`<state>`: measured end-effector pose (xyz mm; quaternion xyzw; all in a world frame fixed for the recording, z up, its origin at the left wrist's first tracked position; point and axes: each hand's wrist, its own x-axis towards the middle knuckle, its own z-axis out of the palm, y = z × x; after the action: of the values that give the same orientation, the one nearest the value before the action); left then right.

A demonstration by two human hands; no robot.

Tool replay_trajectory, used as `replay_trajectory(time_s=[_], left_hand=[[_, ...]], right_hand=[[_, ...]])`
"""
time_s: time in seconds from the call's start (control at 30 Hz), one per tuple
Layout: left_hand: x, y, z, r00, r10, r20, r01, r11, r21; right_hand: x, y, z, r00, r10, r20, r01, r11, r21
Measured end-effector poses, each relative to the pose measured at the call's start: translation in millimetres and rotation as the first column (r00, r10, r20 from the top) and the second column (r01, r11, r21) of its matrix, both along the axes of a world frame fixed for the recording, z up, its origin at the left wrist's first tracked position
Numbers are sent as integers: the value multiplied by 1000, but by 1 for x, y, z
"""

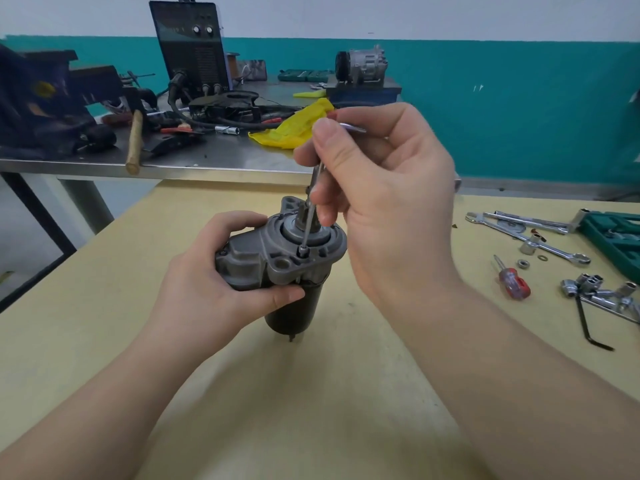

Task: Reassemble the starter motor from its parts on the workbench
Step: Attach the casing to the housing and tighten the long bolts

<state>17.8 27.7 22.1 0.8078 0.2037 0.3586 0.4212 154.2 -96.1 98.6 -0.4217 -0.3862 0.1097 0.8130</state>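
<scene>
The starter motor (277,258) stands upright on the yellow workbench (104,306), grey nose housing up and dark cylindrical body below. My left hand (214,271) grips its solenoid side and steadies it. My right hand (377,188) pinches the bent top of a thin silver L-shaped key (309,216). The key's long shaft runs straight down, and its tip sits in a bolt head (303,251) on the housing flange. The pinion end shows in the housing's middle, partly hidden by my right fingers.
To the right lie wrenches (526,233), a red-handled screwdriver (512,280), loose sockets on a rail (599,292), a black hex key (588,323), nuts and a green tool case (616,237). A steel table behind holds a hammer (134,143), a yellow rag (298,126) and machines.
</scene>
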Motion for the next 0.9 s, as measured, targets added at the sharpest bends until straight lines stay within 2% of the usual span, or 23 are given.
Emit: replay_trajectory(time_s=[0.1, 0.17, 0.23, 0.33, 0.43, 0.5, 0.6, 0.7, 0.77, 0.9], left_hand=[[0, 2, -1, 1000, 4, 5, -4, 1000, -7], [0, 2, -1, 1000, -7, 6, 7, 1000, -4], [0, 2, 0, 1000, -13, 6, 13, 1000, 7], [0, 2, 1, 1000, -20, -1, 20, 1000, 9], [-1, 3, 4, 999, -24, -33, 24, 1000, -3], [-1, 5, 7, 998, -36, -42, 35, 999, -21], [-3, 9, 14, 995, -81, -52, 76, 994, -79], [-3, 11, 16, 990, -129, -65, 122, 987, -106], [-3, 12, 16, 986, -150, -70, 142, 984, -106], [-4, 10, 15, 986, -159, -41, 154, 982, -113]], right_hand=[[-4, 5, -7, 999, 28, -45, -25, 997, 74], [-6, 8, -10, 992, 114, -48, -109, 991, 79], [-6, 9, -13, 992, 127, -25, -125, 989, 77], [-6, 13, -19, 993, -61, 99, 52, 994, 99], [-5, 13, -22, 872, -324, 368, 275, 944, 181], [-5, 12, -21, 799, -353, 486, 299, 935, 188], [-1, 5, -10, 802, -235, 550, 230, 970, 80], [6, -6, 4, 865, -40, 501, 132, 980, -150], [12, -11, 12, 892, 59, 448, 82, 953, -290], [19, -17, 19, 883, 197, 427, 34, 878, -477]])
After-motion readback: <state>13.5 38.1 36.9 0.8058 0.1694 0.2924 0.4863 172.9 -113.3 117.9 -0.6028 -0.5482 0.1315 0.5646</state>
